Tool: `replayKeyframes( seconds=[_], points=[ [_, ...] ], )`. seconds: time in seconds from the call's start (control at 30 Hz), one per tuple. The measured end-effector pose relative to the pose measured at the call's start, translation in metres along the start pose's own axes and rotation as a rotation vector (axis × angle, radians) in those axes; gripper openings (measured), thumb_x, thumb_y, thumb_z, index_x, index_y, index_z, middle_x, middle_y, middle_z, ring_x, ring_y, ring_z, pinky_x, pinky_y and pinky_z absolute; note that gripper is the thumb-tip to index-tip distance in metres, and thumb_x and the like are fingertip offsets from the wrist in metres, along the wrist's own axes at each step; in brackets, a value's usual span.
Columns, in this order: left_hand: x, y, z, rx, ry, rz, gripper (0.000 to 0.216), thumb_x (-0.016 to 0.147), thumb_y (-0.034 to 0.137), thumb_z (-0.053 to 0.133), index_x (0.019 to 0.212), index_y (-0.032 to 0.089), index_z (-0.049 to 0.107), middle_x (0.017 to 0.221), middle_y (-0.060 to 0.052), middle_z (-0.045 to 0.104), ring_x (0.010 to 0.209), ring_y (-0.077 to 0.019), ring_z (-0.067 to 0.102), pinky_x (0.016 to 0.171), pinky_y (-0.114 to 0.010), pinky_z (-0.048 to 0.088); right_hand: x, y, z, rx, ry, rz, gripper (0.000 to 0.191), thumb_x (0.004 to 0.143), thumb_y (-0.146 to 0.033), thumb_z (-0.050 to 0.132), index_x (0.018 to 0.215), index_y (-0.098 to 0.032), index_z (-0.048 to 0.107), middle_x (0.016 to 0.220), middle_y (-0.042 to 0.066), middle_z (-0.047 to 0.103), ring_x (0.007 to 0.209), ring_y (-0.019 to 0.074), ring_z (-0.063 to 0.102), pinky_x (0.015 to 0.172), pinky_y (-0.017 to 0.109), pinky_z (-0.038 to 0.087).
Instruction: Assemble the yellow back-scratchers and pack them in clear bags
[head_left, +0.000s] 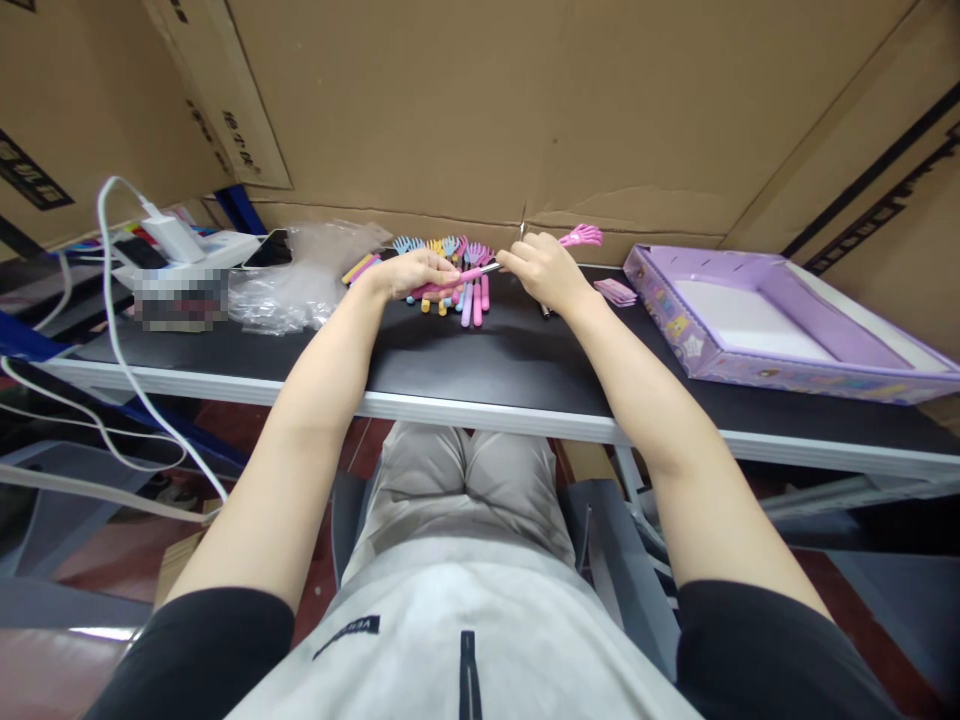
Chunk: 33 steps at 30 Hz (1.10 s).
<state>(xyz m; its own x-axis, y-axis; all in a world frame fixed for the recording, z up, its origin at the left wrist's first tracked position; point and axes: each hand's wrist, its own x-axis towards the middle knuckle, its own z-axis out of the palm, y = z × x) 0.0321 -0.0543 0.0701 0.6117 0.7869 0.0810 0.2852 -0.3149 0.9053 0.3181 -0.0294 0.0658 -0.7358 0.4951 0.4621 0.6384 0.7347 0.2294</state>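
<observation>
Left hand (421, 272) and right hand (544, 270) clamp one pink claw-stick (471, 276) — coloured claw-sticks (466, 305) crowd below, plastic bags (281, 300) lie left, purple box (817, 375) right.

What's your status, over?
Left grip: closed on pink handle. Right grip: at its metal tip, hold unclear. Claw-headed sticks crowd left grip; purple box off right.

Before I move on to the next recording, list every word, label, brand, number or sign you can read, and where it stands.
None reads with certainty.
Left cardboard: dark characters, too blurred.
Right cardboard: dark print, too blurred.
Garment tag: pale letters, too small.
Purple box: any words too small.
</observation>
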Motion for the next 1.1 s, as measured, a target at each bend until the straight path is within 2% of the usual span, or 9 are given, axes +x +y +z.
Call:
replayKeyframes(
  seconds=[0.07, 0.27, 0.4, 0.6, 0.7, 0.8, 0.97, 1.03, 1.1],
  points=[
    [-0.002, 0.0, -0.002, -0.016, -0.031, -0.006, 0.055, 0.089, 0.059, 0.095, 0.066, 0.015, 0.07, 0.049, 0.0, 0.052, 0.041, -0.009, 0.041, 0.05, -0.029, 0.041, 0.0, -0.001, -0.001, 0.001, -0.006, 0.001, 0.057, 0.121, -0.038, 0.023, 0.127, -0.026, 0.078, 0.098, 0.015, 0.068, 0.103, 0.0352, 0.054, 0.095, 0.052, 0.042],
    [-0.003, -0.003, -0.005, -0.073, -0.064, -0.025, 0.062, 0.078, 0.069, 0.099, 0.065, 0.015, 0.072, 0.048, -0.003, 0.052, 0.04, -0.0096, 0.039, 0.044, -0.027, 0.031, 0.002, -0.002, -0.002, -0.011, -0.009, -0.019, 0.06, 0.122, -0.039, 0.02, 0.128, -0.025, 0.078, 0.1, 0.015, 0.068, 0.105, 0.0344, 0.055, 0.095, 0.05, 0.042],
    [-0.002, -0.006, -0.007, -0.136, -0.1, -0.036, 0.064, 0.069, 0.07, 0.104, 0.063, 0.017, 0.068, 0.047, -0.001, 0.047, 0.041, -0.0093, 0.036, 0.043, -0.027, 0.028, 0.002, -0.002, -0.003, -0.008, -0.005, -0.007, 0.058, 0.122, -0.038, 0.021, 0.126, -0.025, 0.078, 0.098, 0.014, 0.067, 0.103, 0.0342, 0.055, 0.095, 0.05, 0.042],
    [-0.004, -0.006, -0.006, -0.146, -0.055, -0.063, 0.064, 0.08, 0.07, 0.098, 0.065, 0.019, 0.064, 0.049, 0.003, 0.039, 0.042, -0.0083, 0.031, 0.045, -0.027, 0.03, 0.002, 0.001, 0.002, -0.013, 0.018, -0.002, 0.054, 0.122, -0.035, 0.026, 0.124, -0.025, 0.078, 0.098, 0.014, 0.069, 0.103, 0.0335, 0.057, 0.093, 0.048, 0.041],
    [-0.002, -0.008, -0.001, 0.01, 0.037, -0.058, 0.057, 0.094, 0.064, 0.088, 0.067, 0.018, 0.067, 0.051, 0.002, 0.045, 0.045, -0.0092, 0.034, 0.049, -0.026, 0.031, -0.001, 0.003, 0.008, -0.02, -0.018, 0.017, 0.044, 0.12, -0.03, 0.037, 0.123, -0.022, 0.079, 0.101, 0.016, 0.073, 0.102, 0.0334, 0.059, 0.092, 0.046, 0.042],
    [0.004, -0.011, 0.006, 0.317, 0.231, -0.05, 0.051, 0.106, 0.05, 0.069, 0.066, 0.019, 0.064, 0.057, -0.002, 0.055, 0.051, -0.0125, 0.044, 0.056, -0.027, 0.037, -0.005, 0.003, 0.012, -0.021, -0.082, 0.081, 0.036, 0.116, -0.023, 0.046, 0.123, -0.016, 0.08, 0.109, 0.02, 0.078, 0.103, 0.0339, 0.064, 0.09, 0.044, 0.043],
    [0.018, -0.016, 0.019, 0.745, 0.527, 0.167, 0.014, 0.097, 0.029, 0.072, 0.085, 0.021, 0.069, 0.08, -0.004, 0.069, 0.084, -0.0236, 0.065, 0.089, -0.035, 0.051, -0.01, 0.005, 0.013, 0.009, -0.082, 0.211, 0.036, 0.118, -0.024, 0.047, 0.13, -0.015, 0.079, 0.124, 0.022, 0.082, 0.11, 0.034, 0.071, 0.09, 0.041, 0.046],
    [0.022, -0.017, 0.022, 0.821, 0.567, 0.229, 0.004, 0.096, 0.025, 0.07, 0.096, 0.022, 0.072, 0.089, -0.007, 0.072, 0.098, -0.029, 0.069, 0.101, -0.042, 0.051, -0.011, 0.006, 0.013, 0.024, -0.082, 0.238, 0.036, 0.118, -0.026, 0.046, 0.13, -0.015, 0.079, 0.125, 0.021, 0.083, 0.11, 0.034, 0.073, 0.089, 0.041, 0.047],
    [0.023, -0.018, 0.022, 0.848, 0.547, 0.261, 0.011, 0.097, 0.022, 0.065, 0.101, 0.021, 0.075, 0.093, -0.009, 0.074, 0.103, -0.0314, 0.071, 0.104, -0.044, 0.051, -0.01, 0.007, 0.013, 0.038, -0.084, 0.24, 0.036, 0.118, -0.027, 0.047, 0.128, -0.016, 0.079, 0.125, 0.021, 0.084, 0.109, 0.0341, 0.073, 0.089, 0.041, 0.048]
  ],
)
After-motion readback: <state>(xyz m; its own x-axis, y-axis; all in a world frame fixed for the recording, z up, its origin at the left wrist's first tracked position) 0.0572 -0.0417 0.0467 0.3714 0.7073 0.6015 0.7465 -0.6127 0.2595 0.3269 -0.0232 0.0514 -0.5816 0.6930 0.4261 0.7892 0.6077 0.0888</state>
